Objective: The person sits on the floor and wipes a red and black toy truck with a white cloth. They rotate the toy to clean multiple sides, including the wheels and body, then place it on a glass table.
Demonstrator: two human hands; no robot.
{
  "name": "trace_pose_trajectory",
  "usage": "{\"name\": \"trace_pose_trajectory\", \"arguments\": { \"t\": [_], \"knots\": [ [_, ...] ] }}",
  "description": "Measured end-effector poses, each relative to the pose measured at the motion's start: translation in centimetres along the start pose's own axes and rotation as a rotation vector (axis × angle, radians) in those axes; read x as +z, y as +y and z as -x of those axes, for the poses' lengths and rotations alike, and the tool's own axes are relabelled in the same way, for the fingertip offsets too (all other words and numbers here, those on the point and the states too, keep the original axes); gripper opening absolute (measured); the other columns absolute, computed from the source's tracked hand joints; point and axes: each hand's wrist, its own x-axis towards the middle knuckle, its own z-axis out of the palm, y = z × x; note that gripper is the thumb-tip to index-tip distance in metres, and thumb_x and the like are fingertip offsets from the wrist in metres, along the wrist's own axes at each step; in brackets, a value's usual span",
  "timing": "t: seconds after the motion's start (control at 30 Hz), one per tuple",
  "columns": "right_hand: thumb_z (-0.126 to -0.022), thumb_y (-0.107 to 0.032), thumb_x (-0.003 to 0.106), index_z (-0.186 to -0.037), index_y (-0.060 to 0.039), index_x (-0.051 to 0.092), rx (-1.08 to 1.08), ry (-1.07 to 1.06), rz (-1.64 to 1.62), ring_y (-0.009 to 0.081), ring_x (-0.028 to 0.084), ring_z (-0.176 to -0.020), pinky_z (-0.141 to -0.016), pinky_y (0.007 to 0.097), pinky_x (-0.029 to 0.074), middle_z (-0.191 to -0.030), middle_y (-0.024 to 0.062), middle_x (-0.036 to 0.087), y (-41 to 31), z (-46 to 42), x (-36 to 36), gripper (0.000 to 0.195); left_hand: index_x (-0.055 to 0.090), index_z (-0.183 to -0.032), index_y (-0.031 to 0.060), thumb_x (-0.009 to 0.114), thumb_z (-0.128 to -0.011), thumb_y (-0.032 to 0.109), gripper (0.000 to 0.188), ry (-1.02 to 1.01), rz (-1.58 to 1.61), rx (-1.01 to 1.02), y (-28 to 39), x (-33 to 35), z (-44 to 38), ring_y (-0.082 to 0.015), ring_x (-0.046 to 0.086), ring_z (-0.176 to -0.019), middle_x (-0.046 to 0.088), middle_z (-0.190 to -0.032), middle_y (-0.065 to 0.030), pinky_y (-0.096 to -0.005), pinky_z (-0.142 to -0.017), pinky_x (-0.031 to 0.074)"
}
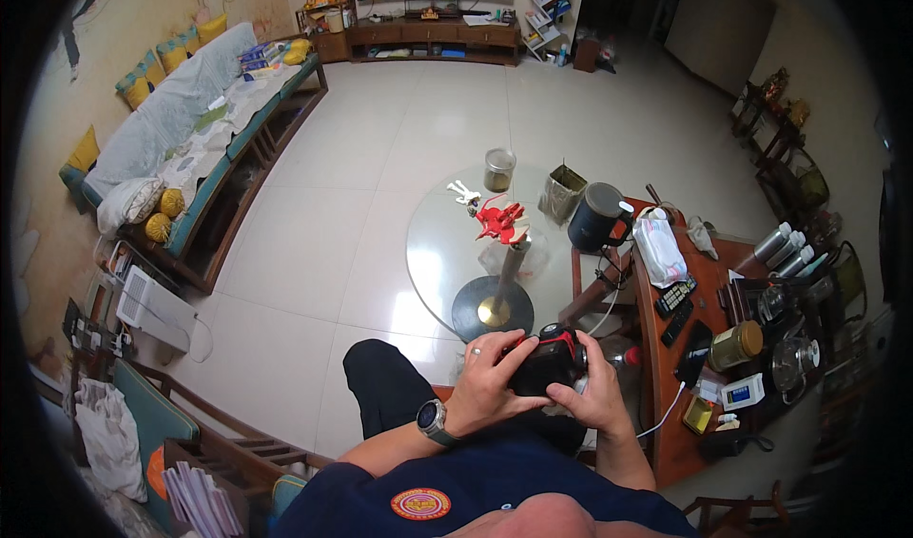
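Note:
A black camera with a red strap or trim is held low in front of me, over my lap. My left hand, with a ring on a finger and a watch on the wrist, grips its left side, fingers over the top. My right hand clasps the other side, thumb on the near lower edge. Beyond them stands a round glass table with a black and gold base. On it are a red toy figure, a white toy figure and a clear jar.
To the right, a wooden table carries a wipes pack, remotes, a lidded jar and a glass teapot. A dark insulated jug stands near its far end. A long sofa lines the left wall.

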Motion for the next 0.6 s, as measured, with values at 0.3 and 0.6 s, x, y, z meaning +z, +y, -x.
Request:
{"name": "trace_pose_trajectory", "arguments": {
  "t": [0.3,0.6],
  "knots": [
    [-0.078,-0.043,0.083,-0.138,0.0021,0.053,-0.088,0.086,0.025,0.0346,0.072,-0.102,-0.090,0.0403,0.055,-0.112,0.0222,0.070,0.7,-0.2,0.0,0.081,0.067,-0.125,0.0018,0.072,-0.093,0.018,0.036,-0.056,0.165,-0.071,-1.3,0.0,0.2,-0.0381,0.061,-0.111,0.062,-0.126,-0.0198,-0.0439,-0.098,0.050],
    [-0.075,-0.038,0.086,-0.136,0.0024,0.056,-0.184,0.103,0.091,0.0303,0.072,-0.095,-0.081,0.0361,0.058,-0.110,0.0203,0.070,1.1,-0.3,-0.2,0.079,0.066,-0.116,-0.0013,0.064,-0.096,0.007,0.021,0.000,0.174,-0.173,-1.7,0.8,-0.1,-0.0351,0.070,-0.098,0.071,-0.107,-0.0190,-0.0400,-0.086,0.055]
  ]
}}
